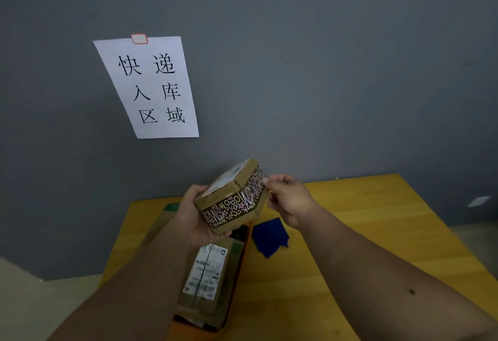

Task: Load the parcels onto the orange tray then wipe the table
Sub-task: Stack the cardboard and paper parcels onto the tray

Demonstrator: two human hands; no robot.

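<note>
A small cardboard parcel (231, 195) with a dark patterned tape band and a white label is held up in the air above the table. My left hand (192, 214) grips its left and underside. At its right edge, my right hand (287, 199) pinches the parcel with fingers and thumb. Directly below lies the orange tray (237, 281), holding a long cardboard parcel (206, 276) with a white shipping label. Another parcel (161, 222) with a green patch shows partly behind my left forearm. A blue cloth (270, 235) lies on the table right of the tray.
The yellow wooden table (363, 233) stands against a grey wall. A white paper sign (151, 87) with black characters hangs on the wall at the left. Pale floor shows at the lower left.
</note>
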